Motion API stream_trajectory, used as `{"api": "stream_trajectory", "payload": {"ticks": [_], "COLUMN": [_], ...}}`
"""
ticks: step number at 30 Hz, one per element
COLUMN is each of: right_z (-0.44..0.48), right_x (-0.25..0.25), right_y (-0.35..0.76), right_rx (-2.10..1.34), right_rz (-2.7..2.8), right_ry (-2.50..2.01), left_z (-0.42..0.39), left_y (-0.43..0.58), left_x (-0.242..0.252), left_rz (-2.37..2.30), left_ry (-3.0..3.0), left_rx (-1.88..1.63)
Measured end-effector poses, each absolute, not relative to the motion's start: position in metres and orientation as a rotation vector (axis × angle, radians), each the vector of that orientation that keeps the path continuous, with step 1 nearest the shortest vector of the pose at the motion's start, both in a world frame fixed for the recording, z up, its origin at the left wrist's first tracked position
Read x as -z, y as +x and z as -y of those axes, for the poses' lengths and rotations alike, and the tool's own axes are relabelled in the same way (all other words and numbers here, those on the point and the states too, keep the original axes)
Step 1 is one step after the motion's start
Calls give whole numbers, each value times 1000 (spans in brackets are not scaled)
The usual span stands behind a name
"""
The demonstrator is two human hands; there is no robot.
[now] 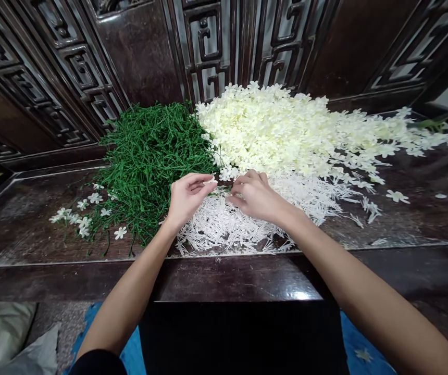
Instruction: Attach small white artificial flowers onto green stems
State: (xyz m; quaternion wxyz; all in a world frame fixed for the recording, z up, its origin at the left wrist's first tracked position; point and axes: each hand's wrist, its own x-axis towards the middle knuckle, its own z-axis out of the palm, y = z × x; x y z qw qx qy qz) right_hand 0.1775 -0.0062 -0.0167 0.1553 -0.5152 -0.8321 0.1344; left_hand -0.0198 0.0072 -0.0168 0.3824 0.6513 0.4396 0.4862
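My left hand (190,197) is closed in a pinch, with a small white flower (210,180) at its fingertips. A thin green stem (220,192) runs from there towards my right hand (253,195), whose fingers are curled around its other end. Both hands are just above a pile of short white plastic stamens (227,226). Left of them lies a heap of green artificial stems (149,151). Behind my right hand spreads a large pile of creamy white artificial petals (271,130). What sits inside the right fingers is partly hidden.
The piles lie on a dark wooden bench (415,224) against a carved lattice backrest (208,47). Several stems with white flowers (85,221) lie at the left. A loose petal piece (397,196) lies at the right. Pale sacks (5,333) are on the floor.
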Motion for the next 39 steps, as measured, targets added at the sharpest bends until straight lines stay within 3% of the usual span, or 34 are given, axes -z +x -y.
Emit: {"api": "stream_trajectory", "payload": {"ticks": [13,27,35,39], "right_z": [1,1,11,15], "right_x": [3,5,-8,-5], "right_y": [184,186,177,169], "right_rx": [-621,-452,-924,-989], "right_rz": [1942,1839,1621,1557], "right_ry": [-1433,-1368,-1063,-976], "left_z": [-7,-8,-8,-7], "left_y": [-20,-13,-12,-12], "left_x": [16,22,25,27], "left_rz": [-1061,-829,-825,-789], "left_ry": [1574,896,870,917], "left_rx": [-1238,-1063,-1078,-1088]}}
